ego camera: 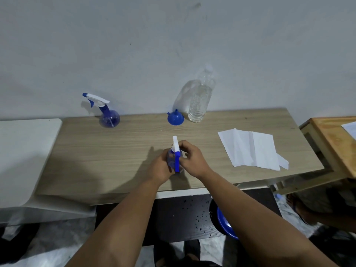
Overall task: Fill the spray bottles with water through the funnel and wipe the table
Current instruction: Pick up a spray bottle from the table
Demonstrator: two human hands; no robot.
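A blue spray bottle with a white and blue trigger head stands near the front middle of the wooden table. My left hand grips its round body from the left. My right hand grips the spray head from the right. A second blue spray bottle stands at the back left, head on. A blue funnel lies mouth-down at the back middle. Beside it stands a clear plastic water bottle, partly full.
A white paper towel lies unfolded on the right of the table. A white surface adjoins on the left, a wooden table on the right. Below the front edge are a dark shelf with water drops and a blue basin.
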